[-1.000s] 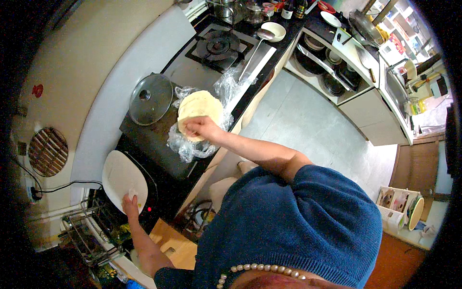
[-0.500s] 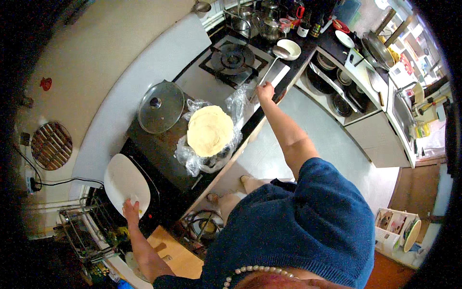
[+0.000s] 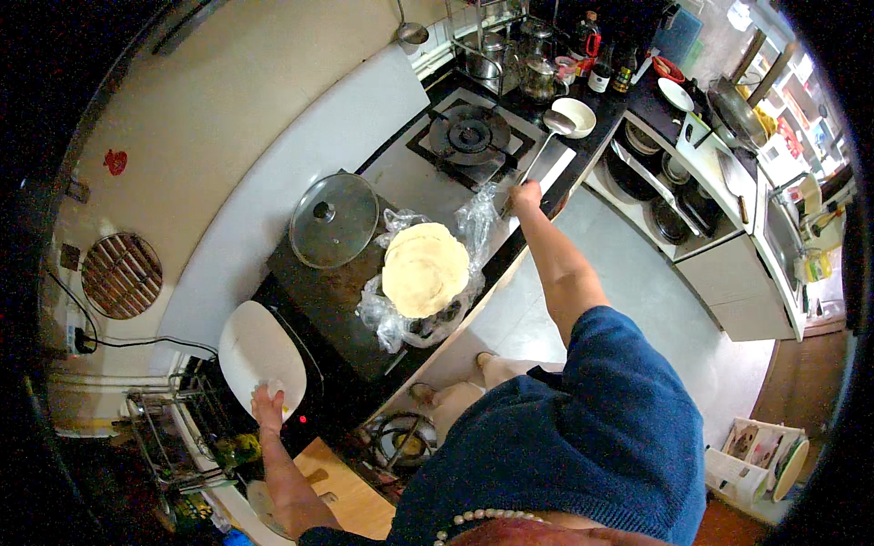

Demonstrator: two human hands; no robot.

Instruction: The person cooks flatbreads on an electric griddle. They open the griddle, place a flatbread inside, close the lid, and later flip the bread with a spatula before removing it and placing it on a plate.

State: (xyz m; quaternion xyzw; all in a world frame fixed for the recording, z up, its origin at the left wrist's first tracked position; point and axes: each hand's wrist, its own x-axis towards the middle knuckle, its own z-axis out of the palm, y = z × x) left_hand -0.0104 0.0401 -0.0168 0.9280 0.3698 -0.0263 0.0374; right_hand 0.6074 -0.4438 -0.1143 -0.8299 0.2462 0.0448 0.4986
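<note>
My left hand (image 3: 268, 406) grips the near edge of a white oval plate (image 3: 258, 355) that lies on a dark cooktop at the lower left. My right hand (image 3: 524, 197) is stretched far forward and closed on the handle of a metal ladle (image 3: 543, 148), whose bowl rests by a white bowl (image 3: 574, 116). Between the hands, a stack of round pale flatbreads (image 3: 424, 268) sits on crumpled clear plastic wrap (image 3: 391, 314) on the dark counter.
A glass pot lid (image 3: 333, 220) lies left of the flatbreads. A gas burner (image 3: 470, 133) sits beyond them, with kettles and bottles (image 3: 587, 55) at the back. A sink counter (image 3: 701, 173) runs along the right. A wooden board (image 3: 341, 491) lies below.
My right hand left the flatbread stack, reached forward to the ladle and closed on its handle. My left hand has stayed on the plate.
</note>
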